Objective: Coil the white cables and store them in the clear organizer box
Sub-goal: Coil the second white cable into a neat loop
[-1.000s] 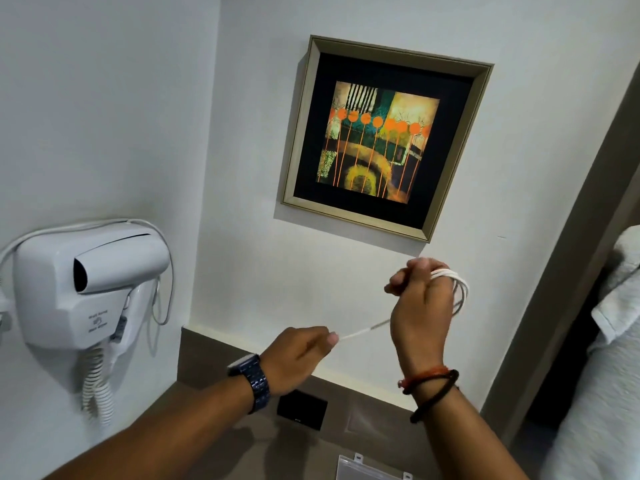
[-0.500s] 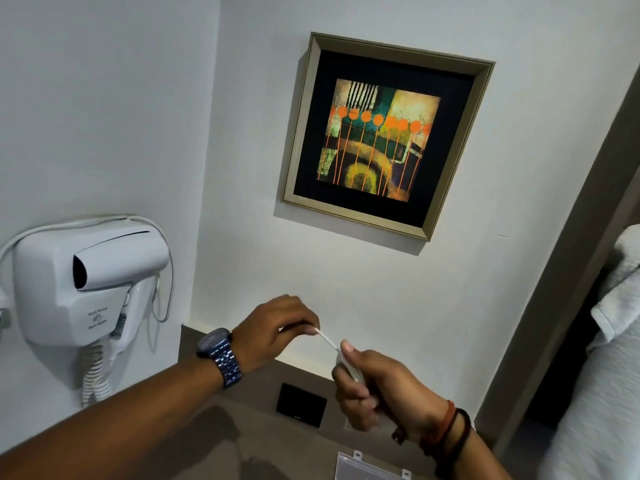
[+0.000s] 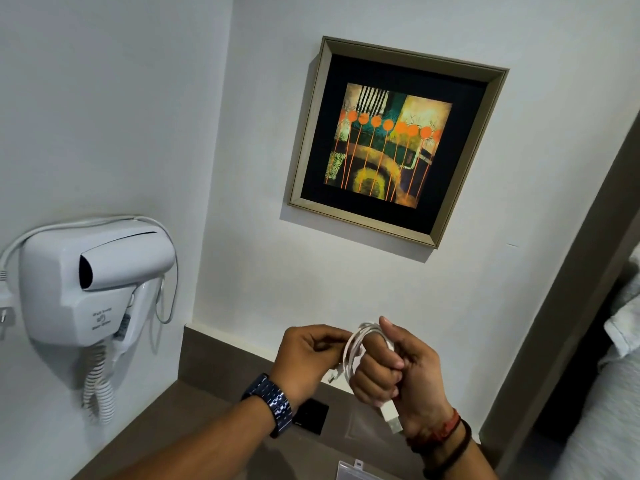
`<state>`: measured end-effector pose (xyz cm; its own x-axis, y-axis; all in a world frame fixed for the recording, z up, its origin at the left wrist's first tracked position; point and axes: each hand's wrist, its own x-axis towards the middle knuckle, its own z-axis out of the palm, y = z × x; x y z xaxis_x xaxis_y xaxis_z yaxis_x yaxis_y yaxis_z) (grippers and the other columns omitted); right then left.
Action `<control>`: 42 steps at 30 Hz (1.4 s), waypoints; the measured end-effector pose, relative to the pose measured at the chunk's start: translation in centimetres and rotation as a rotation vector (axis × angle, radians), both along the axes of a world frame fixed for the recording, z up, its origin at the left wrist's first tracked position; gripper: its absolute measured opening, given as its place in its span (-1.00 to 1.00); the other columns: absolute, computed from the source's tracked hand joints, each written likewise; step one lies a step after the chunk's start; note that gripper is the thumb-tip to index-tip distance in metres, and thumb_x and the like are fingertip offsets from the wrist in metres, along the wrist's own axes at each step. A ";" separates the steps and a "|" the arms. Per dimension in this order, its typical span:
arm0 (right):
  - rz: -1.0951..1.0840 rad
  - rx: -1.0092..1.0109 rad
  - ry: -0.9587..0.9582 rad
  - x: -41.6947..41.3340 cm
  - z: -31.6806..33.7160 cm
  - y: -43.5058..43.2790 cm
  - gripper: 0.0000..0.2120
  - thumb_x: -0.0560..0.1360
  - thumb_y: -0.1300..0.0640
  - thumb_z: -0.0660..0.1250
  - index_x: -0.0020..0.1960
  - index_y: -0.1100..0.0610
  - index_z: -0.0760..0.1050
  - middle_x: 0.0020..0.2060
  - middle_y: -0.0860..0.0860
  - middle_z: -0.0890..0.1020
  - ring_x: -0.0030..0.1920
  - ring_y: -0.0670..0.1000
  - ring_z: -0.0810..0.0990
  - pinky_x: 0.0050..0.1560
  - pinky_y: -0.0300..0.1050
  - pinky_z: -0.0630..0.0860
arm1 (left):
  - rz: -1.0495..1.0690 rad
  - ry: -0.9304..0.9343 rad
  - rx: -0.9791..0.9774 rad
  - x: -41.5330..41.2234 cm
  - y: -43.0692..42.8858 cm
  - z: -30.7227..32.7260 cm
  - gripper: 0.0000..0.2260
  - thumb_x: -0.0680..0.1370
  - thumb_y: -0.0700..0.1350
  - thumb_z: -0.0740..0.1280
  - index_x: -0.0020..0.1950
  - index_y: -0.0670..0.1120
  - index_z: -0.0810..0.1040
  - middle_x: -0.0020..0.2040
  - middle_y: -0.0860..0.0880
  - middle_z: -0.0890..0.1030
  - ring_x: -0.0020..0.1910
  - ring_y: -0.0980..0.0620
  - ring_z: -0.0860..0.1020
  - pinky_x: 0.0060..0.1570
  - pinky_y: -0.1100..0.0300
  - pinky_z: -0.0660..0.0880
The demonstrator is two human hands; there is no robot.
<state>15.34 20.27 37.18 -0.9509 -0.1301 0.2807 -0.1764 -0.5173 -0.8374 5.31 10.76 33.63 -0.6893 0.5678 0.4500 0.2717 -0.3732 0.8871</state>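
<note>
A white cable (image 3: 355,348) is looped in several turns around the fingers of my right hand (image 3: 398,372), which is closed in a fist on it. Its USB plug (image 3: 391,415) sticks out below that fist. My left hand (image 3: 310,358) pinches the cable's free end right beside the coil, at the left of the loops. Only a corner of the clear organizer box (image 3: 353,471) shows at the bottom edge, below both hands.
A white wall-mounted hair dryer (image 3: 86,282) with a coiled cord hangs on the left wall. A framed picture (image 3: 391,143) hangs ahead. A black socket (image 3: 311,415) sits in the brown counter's backsplash. White towels (image 3: 623,323) lie at the right edge.
My right hand dropped from chest height, then rose a little with more loops around it. My left hand moved right, closing the stretch of cable until it reached the coil.
</note>
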 end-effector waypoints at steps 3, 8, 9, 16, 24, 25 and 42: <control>-0.011 -0.006 0.002 -0.1 -0.2 0.2 -0.56 0.55 0.03 0.06 -0.49 0.08 0.16 -0.66 -0.03 0.18 -0.67 -0.03 0.07 -0.58 -0.23 0.10 | -0.049 -0.007 -0.022 0.2 0.0 -0.2 -0.74 0.42 -0.34 0.39 -0.21 0.02 0.71 -0.26 0.07 0.73 -0.22 0.06 0.67 -0.22 0.29 0.59; -0.060 -0.011 -0.027 -0.1 -0.6 1.1 -0.56 0.51 0.01 0.15 -0.50 0.07 0.14 -0.66 -0.03 0.14 -0.66 -0.04 -0.02 -0.58 -0.22 0.06 | -0.231 -0.052 -0.088 0.0 -0.5 -0.2 -0.73 0.48 -0.35 0.26 -0.04 -0.09 0.69 -0.10 -0.06 0.73 -0.11 0.05 0.66 -0.16 0.35 0.53; -0.069 -0.015 -0.030 -0.1 -0.8 1.2 -0.56 0.52 0.01 0.15 -0.50 0.07 0.14 -0.66 -0.03 0.14 -0.66 -0.03 0.00 -0.58 -0.22 0.07 | -0.275 -0.073 -0.101 -0.1 -0.7 -0.2 -0.69 0.48 -0.37 0.20 -0.02 -0.09 0.68 -0.09 -0.07 0.73 -0.12 0.07 0.65 -0.16 0.34 0.52; -0.144 0.005 -0.061 -0.1 -1.5 1.6 -0.55 0.48 -0.01 0.21 -0.51 0.07 0.13 -0.67 -0.03 0.12 -0.66 -0.01 0.05 -0.59 -0.22 0.09 | -0.346 0.043 -0.216 -0.6 -0.8 -0.2 -0.85 0.49 -0.15 0.35 0.02 -0.03 0.66 -0.19 0.16 0.68 -0.15 0.26 0.59 -0.11 0.41 0.47; -0.129 -0.015 -0.060 0.1 -1.9 1.8 -0.55 0.48 0.00 0.19 -0.52 0.07 0.14 -0.67 -0.03 0.13 -0.66 -0.01 0.06 -0.59 -0.24 0.14 | -0.360 0.035 -0.249 -0.5 -0.6 0.0 -0.80 0.48 -0.21 0.35 0.01 0.04 0.66 0.00 -0.06 0.70 -0.03 0.10 0.63 -0.02 0.29 0.56; -0.121 -0.017 -0.056 0.1 -2.0 1.9 -0.55 0.49 0.00 0.18 -0.51 0.07 0.14 -0.67 -0.02 0.14 -0.66 -0.01 0.07 -0.58 -0.24 0.15 | -0.340 0.054 -0.247 -0.5 -0.5 0.0 -0.80 0.48 -0.22 0.36 0.00 0.04 0.67 -0.01 -0.07 0.70 -0.05 0.11 0.63 -0.04 0.30 0.56; -0.620 0.324 -0.162 0.5 -3.4 2.3 -0.56 0.55 -0.13 0.16 -0.32 0.19 0.45 -0.57 -0.02 0.31 -0.45 0.03 0.42 -0.12 -0.02 0.50 | -0.129 0.053 -0.260 -0.7 0.6 -1.7 -0.84 0.51 -0.24 0.31 -0.11 -0.01 0.65 -0.11 -0.08 0.69 -0.07 -0.02 0.64 -0.04 0.22 0.55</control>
